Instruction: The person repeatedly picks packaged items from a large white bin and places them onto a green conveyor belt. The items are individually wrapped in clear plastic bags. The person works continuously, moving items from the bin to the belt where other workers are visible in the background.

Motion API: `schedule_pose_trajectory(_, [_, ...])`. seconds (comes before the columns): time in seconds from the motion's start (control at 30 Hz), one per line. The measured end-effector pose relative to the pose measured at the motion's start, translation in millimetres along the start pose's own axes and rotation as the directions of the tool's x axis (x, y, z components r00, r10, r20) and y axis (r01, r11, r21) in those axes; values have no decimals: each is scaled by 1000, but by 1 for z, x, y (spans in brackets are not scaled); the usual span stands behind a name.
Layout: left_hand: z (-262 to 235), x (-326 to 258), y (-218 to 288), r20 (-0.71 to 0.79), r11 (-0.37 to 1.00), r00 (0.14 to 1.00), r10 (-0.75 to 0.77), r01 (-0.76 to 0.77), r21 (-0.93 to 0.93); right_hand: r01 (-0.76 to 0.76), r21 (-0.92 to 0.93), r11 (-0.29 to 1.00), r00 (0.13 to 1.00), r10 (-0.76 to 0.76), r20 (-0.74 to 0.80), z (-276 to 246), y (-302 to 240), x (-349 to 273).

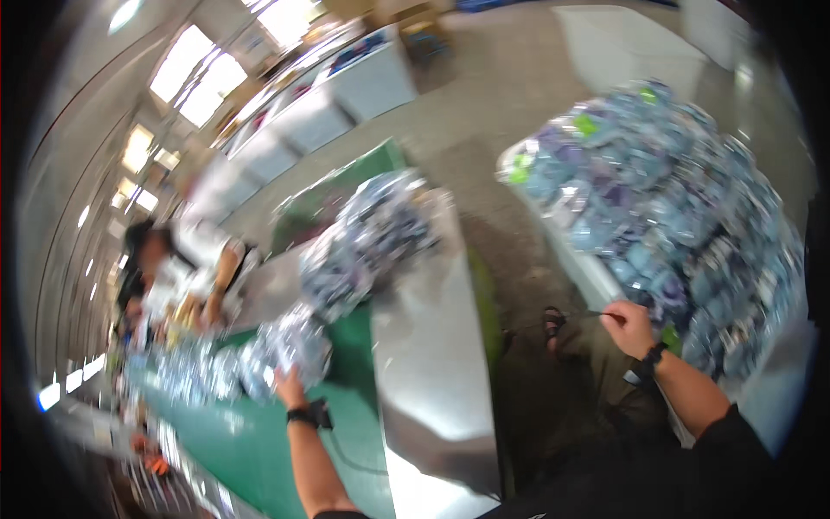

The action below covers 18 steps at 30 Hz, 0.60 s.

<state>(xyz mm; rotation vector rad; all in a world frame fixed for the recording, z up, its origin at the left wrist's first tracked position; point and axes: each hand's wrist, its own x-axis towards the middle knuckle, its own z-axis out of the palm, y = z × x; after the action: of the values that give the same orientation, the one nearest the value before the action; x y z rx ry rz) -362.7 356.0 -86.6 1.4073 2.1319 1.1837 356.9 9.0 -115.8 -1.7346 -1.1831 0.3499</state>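
While the left hand (290, 387) presses crinkly foil packets (285, 350), right hand (628, 327) fingers pinch a thin dark strip (605, 315).

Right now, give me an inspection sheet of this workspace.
Surface: green belt beside a metal table.
Job's things: shiny packets heaped on the belt; more on the table.
Clutter: big pile of blue packets at right.
Grippers: left hand on the belt packets; right hand pinches a thin dark item at the pile, too blurred to name.
Cables: nothing seen.
Surroundings: a person works further along the belt; white tables and windows behind.
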Motion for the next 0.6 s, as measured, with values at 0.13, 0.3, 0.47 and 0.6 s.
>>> schedule_pose_trajectory(0.13, [-4,53,-29,246,940,934,-259,303,-160,-24,-36,999,999,26,47,-6,-4,0])
schedule_pose_trajectory(0.3, [19,73,-64,266,976,940,-214,192,106,-55,-48,997,997,58,53,-5,-6,0])
schedule_pose_trajectory(0.47, [33,39,-57,215,936,927,-308,255,242,-12,-83,996,999,17,51,-5,-2,-3])
schedule_pose_trajectory(0.6, [29,-30,-37,210,988,976,-61,89,-128,-13,-77,997,999,16,51,-3,0,-4])
